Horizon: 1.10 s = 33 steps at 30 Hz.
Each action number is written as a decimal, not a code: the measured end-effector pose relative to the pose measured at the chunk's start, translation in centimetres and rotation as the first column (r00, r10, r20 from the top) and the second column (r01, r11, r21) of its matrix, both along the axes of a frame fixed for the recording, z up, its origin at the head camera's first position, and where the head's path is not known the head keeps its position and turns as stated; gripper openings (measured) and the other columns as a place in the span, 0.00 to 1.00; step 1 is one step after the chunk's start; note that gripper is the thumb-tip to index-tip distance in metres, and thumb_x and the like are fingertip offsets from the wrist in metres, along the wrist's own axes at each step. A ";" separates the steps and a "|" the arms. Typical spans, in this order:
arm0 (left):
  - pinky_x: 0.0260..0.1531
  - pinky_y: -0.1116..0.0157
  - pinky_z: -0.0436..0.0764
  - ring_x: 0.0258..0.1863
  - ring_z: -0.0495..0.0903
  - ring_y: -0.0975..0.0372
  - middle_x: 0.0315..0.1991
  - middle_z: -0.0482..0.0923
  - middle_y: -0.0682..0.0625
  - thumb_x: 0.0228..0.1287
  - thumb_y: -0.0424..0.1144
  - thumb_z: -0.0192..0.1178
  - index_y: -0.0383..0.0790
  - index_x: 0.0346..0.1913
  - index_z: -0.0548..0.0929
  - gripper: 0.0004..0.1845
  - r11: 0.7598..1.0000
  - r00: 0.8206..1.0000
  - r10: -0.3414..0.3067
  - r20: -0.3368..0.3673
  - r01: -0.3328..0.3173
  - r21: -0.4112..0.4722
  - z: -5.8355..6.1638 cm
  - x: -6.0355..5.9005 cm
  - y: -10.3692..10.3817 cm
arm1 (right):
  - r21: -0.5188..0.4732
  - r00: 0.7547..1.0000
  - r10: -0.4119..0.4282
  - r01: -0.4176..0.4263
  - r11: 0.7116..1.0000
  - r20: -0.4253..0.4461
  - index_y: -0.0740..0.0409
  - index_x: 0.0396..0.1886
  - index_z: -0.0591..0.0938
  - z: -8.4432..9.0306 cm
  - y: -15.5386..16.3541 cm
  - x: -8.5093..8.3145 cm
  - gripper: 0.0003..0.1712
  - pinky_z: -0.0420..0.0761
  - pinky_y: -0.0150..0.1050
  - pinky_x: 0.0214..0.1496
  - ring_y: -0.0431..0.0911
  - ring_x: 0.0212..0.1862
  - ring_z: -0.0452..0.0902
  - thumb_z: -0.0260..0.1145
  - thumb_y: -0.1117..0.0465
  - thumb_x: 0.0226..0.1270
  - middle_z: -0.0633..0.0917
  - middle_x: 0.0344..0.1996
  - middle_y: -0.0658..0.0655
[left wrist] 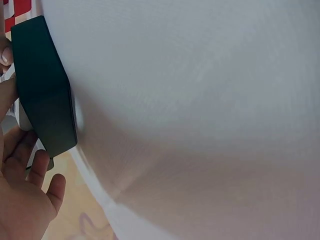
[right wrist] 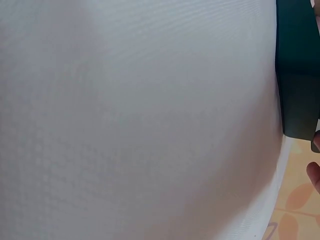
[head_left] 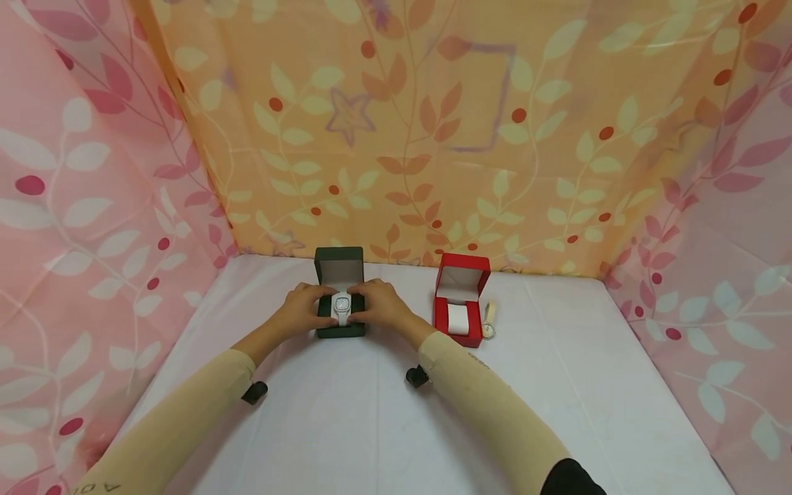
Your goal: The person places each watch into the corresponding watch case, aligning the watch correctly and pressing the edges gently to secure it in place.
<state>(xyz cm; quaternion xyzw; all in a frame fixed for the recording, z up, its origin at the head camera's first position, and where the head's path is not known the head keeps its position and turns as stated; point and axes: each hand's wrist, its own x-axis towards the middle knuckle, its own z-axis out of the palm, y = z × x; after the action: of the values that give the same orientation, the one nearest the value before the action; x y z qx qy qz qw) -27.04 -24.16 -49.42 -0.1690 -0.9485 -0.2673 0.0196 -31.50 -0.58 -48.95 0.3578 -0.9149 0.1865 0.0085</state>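
Centre frame: left hand (head_left: 304, 307) and right hand (head_left: 379, 306), fingers curled, grasp white watch (head_left: 342, 305) in open dark green box (head_left: 339, 289) on bench (head_left: 371, 412).

A white cloth (head_left: 371, 426) covered the table. Leaf-patterned fabric enclosed it: an orange panel (head_left: 396, 137) at the far side, pink panels at left (head_left: 86, 206) and right (head_left: 718, 275). Lighting was even.

Watch (head_left: 341, 306) in left box (head_left: 339, 292), second box (head_left: 460, 299) right
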 end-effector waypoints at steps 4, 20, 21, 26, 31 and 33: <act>0.59 0.41 0.70 0.60 0.71 0.46 0.62 0.81 0.44 0.53 0.53 0.79 0.45 0.68 0.79 0.39 1.000 1.000 0.005 0.016 -0.005 0.026 -0.1 0.3 -0.1 | -0.013 1.000 0.002 -0.001 1.000 0.019 0.49 0.64 0.83 0.1 0.1 0.2 0.36 0.73 0.49 0.66 0.47 0.59 0.76 0.79 0.43 0.57 0.86 0.57 0.49; 0.64 0.39 0.70 0.64 0.68 0.47 0.65 0.77 0.44 0.56 0.52 0.77 0.47 0.69 0.78 0.38 0.995 0.998 0.013 0.054 -0.018 0.102 0.8 1.3 -0.7 | -0.119 0.995 0.011 0.001 0.993 0.098 0.50 0.67 0.80 1.1 1.5 0.8 0.35 0.70 0.49 0.72 0.49 0.65 0.74 0.77 0.47 0.62 0.84 0.61 0.52; 0.64 0.40 0.70 0.64 0.68 0.47 0.65 0.77 0.44 0.56 0.52 0.77 0.46 0.69 0.78 0.38 0.994 0.999 0.012 0.051 -0.017 0.107 0.9 1.3 -0.8 | -0.119 0.995 0.007 0.005 0.993 0.096 0.49 0.67 0.80 1.2 1.6 0.7 0.34 0.69 0.49 0.73 0.48 0.65 0.74 0.77 0.47 0.62 0.84 0.61 0.51; 0.64 0.40 0.70 0.64 0.69 0.47 0.64 0.78 0.43 0.57 0.49 0.77 0.45 0.68 0.79 0.36 0.993 1.000 0.008 0.018 -0.010 0.116 1.3 1.3 -1.2 | -0.130 0.997 0.010 -0.001 0.992 0.071 0.49 0.67 0.79 1.8 2.0 0.7 0.34 0.66 0.49 0.75 0.47 0.67 0.73 0.77 0.47 0.63 0.84 0.62 0.48; 0.65 0.41 0.70 0.64 0.68 0.47 0.64 0.78 0.43 0.57 0.48 0.77 0.44 0.68 0.79 0.35 0.993 1.000 0.011 0.012 -0.013 0.119 1.6 1.2 -1.4 | -0.141 0.998 0.001 0.008 0.990 0.068 0.48 0.67 0.80 2.2 2.4 0.5 0.34 0.66 0.49 0.75 0.46 0.67 0.73 0.76 0.47 0.63 0.83 0.61 0.47; 0.65 0.42 0.70 0.64 0.68 0.48 0.64 0.78 0.44 0.57 0.48 0.77 0.44 0.68 0.79 0.35 0.993 1.000 0.010 0.008 -0.011 0.121 1.8 1.2 -1.5 | -0.163 0.997 -0.004 0.017 0.986 0.082 0.48 0.67 0.80 2.4 2.7 0.4 0.33 0.66 0.49 0.75 0.47 0.67 0.72 0.76 0.47 0.63 0.83 0.61 0.47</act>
<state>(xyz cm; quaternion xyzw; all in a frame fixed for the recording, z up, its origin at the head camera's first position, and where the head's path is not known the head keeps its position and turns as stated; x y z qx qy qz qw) -25.87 -25.68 -47.64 -0.1613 -0.9315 -0.3248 0.0278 -31.06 2.08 -46.57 0.3430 -0.8980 0.2756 0.0014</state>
